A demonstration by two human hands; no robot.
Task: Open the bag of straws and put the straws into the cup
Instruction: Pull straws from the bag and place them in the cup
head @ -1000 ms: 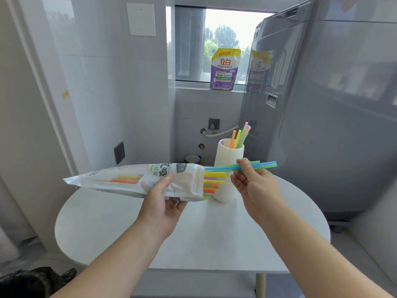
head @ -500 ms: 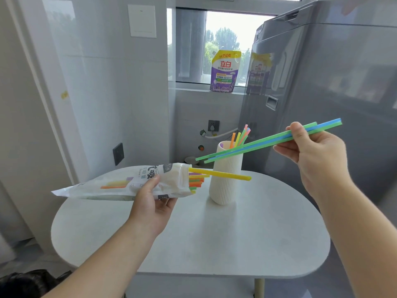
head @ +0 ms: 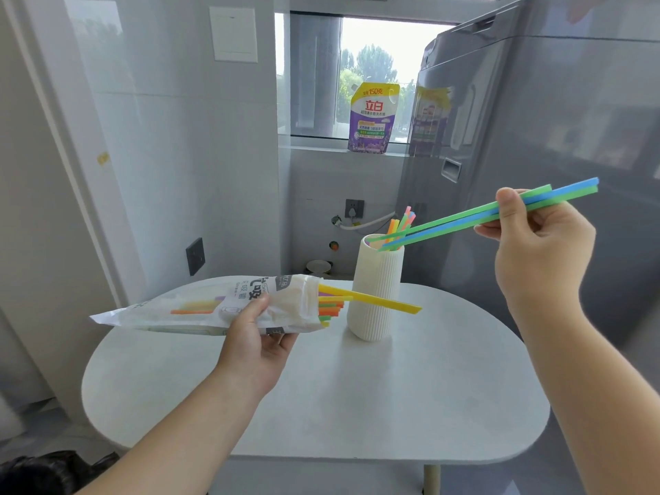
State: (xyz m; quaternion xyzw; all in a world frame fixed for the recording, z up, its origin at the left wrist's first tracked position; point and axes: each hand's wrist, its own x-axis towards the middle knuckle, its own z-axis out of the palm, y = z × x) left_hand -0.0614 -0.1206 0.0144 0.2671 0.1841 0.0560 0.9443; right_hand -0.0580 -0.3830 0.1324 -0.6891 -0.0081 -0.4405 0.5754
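Fingers and thumb of the right hand, at right of frame, pinch a few green and blue straws near their upper ends. Light and thin, they likely flex, so a grip nearer the middle would steady them. Their long axis slants from upper right down-left, low tips at the mouth of the ribbed white cup at centre. Lower left, the left hand clasps the open bag, mouth rightward; a yellow straw juts across the cup.

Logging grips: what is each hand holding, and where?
Left hand: straw bag, around its middle. Right hand: green and blue straws, pinched near their upper ends.
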